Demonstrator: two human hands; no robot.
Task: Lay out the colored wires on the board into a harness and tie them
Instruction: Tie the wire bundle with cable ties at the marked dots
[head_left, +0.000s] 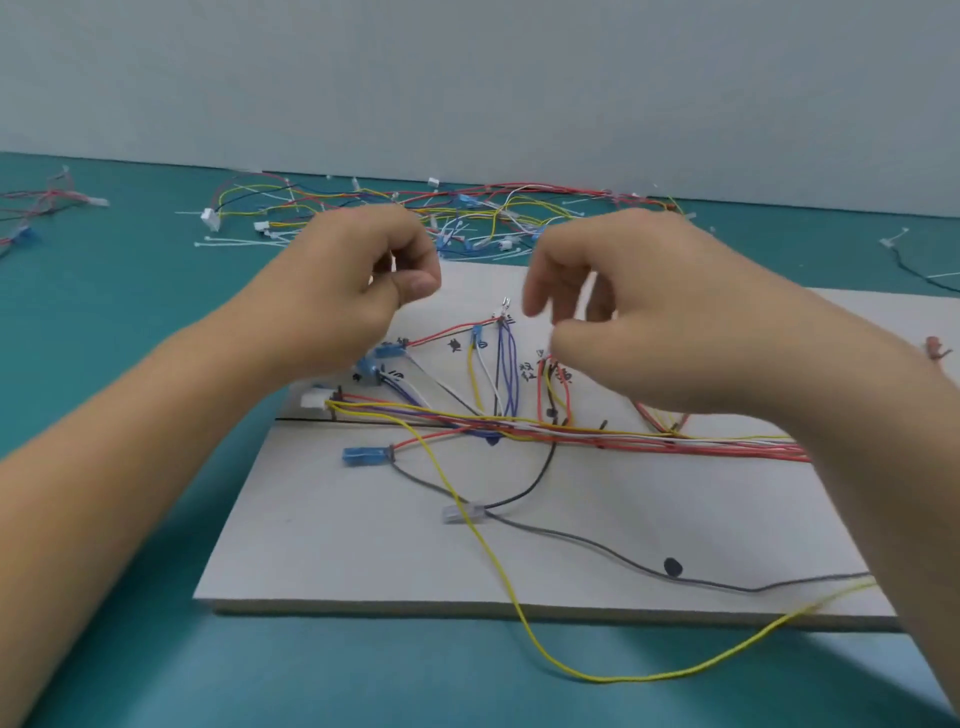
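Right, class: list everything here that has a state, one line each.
Board: flat on table.
Left hand: fingers curled, contents unclear.
Right hand: fingers curled, blurred, contents unclear.
Yellow wire: loose, trailing off the board.
Wire bundle: laid across the board.
Blue connector: lying flat, wired.

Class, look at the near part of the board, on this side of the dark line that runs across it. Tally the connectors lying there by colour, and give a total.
Blue connector: 1
Clear connector: 1
Total: 2
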